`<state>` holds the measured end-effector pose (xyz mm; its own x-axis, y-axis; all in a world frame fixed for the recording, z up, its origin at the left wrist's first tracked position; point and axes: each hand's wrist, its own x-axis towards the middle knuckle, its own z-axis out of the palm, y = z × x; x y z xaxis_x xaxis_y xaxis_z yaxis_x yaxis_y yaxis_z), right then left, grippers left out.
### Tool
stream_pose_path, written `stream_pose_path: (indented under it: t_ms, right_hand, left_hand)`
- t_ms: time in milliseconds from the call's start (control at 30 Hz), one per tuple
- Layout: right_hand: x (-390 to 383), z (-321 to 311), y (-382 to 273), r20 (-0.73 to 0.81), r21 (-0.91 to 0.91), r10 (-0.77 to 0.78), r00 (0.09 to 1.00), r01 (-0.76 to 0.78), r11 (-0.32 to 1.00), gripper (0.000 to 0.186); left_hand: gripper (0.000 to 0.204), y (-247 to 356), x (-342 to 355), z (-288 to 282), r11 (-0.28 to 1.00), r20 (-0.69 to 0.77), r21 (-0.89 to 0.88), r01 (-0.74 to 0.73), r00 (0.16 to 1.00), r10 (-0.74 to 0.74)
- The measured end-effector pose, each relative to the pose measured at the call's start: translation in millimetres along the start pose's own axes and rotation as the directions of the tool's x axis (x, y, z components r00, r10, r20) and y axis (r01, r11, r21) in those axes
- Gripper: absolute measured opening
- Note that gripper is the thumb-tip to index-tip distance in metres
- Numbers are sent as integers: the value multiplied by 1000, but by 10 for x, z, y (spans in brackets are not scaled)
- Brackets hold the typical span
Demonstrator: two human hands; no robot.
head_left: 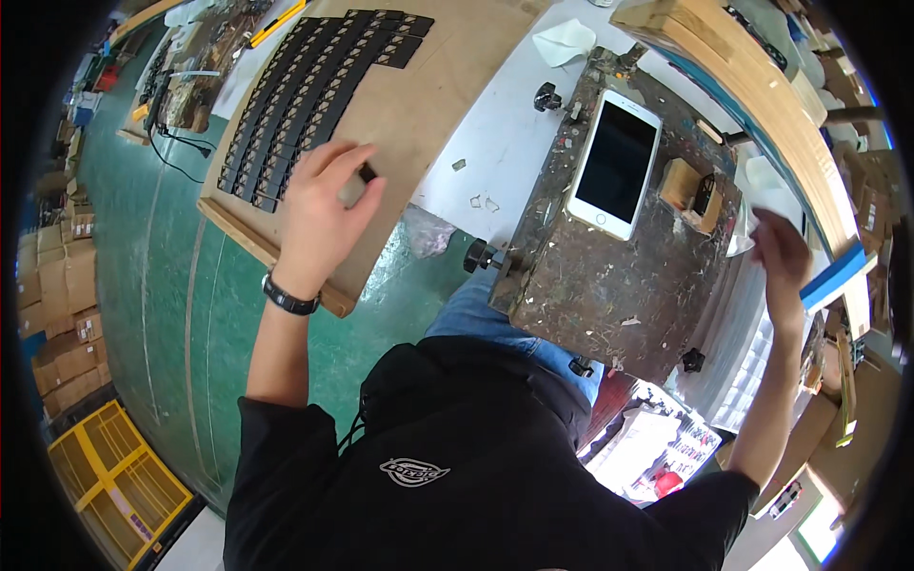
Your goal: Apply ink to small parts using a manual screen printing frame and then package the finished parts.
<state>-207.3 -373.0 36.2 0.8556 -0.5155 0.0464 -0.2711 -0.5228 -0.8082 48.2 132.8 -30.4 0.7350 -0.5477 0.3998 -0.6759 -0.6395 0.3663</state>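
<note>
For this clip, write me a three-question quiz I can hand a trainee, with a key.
1. What does the left hand hold at its fingertips? A) a yellow cutter; B) a small dark piece; C) a white cloth.
2. True or false: the white phone lies screen down on the stained worktop.
3. Fill the gap: in the picture, the small wooden block sits to the ___ of the phone.
Key: 1 B; 2 false, its screen faces up; 3 right.

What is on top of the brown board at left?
Rows of black pieces lie on the brown board. The left hand is over it, a small dark piece between thumb and finger. What lies under the rows is covered.
</note>
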Motion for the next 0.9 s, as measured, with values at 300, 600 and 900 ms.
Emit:
stream_pose_path:
  t_ms: [300, 600, 900]
  right_hand:
    - [573, 606, -442, 221, -154, 21, 975, 13, 988, 27]
    - [-227, 90, -307, -22, 93, 146, 989, -143, 985, 25]
    - [-1254, -932, 6, -355, 320, 326, 876, -214, 923, 21]
  left_hand:
    - [30, 1091, 712, 536, 771, -81, -574, -274, 957, 279]
    - [34, 2022, 1356, 1231, 547, -60, -767, -336, 886, 459]
    - [35, 2229, 1414, 1393, 582, 78, -750, -314, 832, 550]
